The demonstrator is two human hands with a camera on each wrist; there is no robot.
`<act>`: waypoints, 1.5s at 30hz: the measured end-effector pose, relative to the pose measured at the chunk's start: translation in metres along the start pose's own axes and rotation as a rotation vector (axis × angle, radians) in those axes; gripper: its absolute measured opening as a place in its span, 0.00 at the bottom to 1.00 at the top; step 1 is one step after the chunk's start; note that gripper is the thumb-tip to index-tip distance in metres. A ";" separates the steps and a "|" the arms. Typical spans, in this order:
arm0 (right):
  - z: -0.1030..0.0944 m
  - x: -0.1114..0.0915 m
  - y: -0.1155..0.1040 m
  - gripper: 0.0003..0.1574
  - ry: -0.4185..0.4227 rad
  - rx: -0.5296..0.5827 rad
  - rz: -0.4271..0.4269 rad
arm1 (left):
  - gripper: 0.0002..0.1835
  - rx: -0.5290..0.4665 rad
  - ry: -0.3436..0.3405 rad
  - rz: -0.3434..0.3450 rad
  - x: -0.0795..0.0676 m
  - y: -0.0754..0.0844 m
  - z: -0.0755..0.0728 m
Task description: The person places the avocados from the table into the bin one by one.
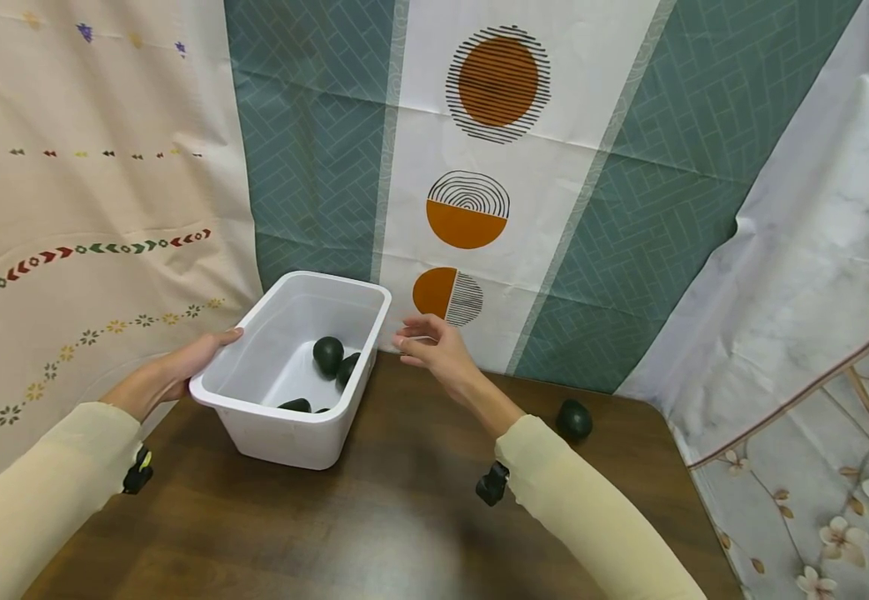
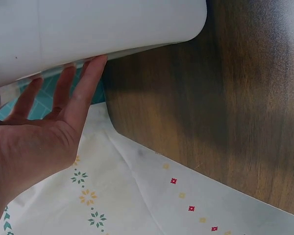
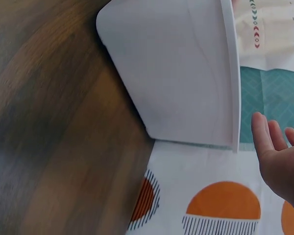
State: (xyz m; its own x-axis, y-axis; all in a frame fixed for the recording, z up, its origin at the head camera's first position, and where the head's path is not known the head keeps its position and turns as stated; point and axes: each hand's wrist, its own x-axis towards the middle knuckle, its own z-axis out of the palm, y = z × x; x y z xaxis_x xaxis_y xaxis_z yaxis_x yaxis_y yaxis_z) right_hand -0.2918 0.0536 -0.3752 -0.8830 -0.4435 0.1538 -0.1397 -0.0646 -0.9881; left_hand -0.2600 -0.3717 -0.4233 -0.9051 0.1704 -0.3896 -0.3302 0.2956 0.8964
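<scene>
A white plastic tub (image 1: 284, 429) stands on the brown table, with several dark green avocados (image 1: 327, 357) inside; its front wall partly hides some of them. On the tub's left side, my left hand (image 1: 190, 362) grips the rim. The left wrist view shows the fingers (image 2: 83, 93) of that hand against the tub's side. My right hand (image 1: 437, 350) hovers just right of the tub, fingers loosely bent and holding nothing. In the right wrist view, the right hand (image 3: 286, 164) is apart from the tub wall. Another avocado (image 1: 574, 419) lies on the table, right of my right forearm.
The wooden table (image 1: 404, 517) runs back to a green and white patterned cloth (image 1: 314, 167) hanging behind the tub. A cream cloth (image 1: 104, 208) hangs at the left, and a marbled floral cloth (image 1: 816, 250) borders the right edge.
</scene>
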 end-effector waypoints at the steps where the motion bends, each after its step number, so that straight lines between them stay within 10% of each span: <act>1: -0.003 -0.001 0.000 0.26 0.002 -0.008 0.002 | 0.44 0.001 -0.001 0.001 0.000 0.000 0.000; 45: -0.088 -0.033 0.003 0.37 0.027 -0.564 0.027 | 0.43 -0.001 0.001 -0.003 0.000 0.001 0.000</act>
State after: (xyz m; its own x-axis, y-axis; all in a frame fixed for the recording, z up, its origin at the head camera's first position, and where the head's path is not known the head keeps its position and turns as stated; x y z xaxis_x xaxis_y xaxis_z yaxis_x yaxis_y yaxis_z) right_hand -0.3029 0.1464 -0.3831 -0.8996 -0.4148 0.1363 -0.3285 0.4372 -0.8372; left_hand -0.2601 -0.3717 -0.4219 -0.9045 0.1685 -0.3918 -0.3328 0.2955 0.8955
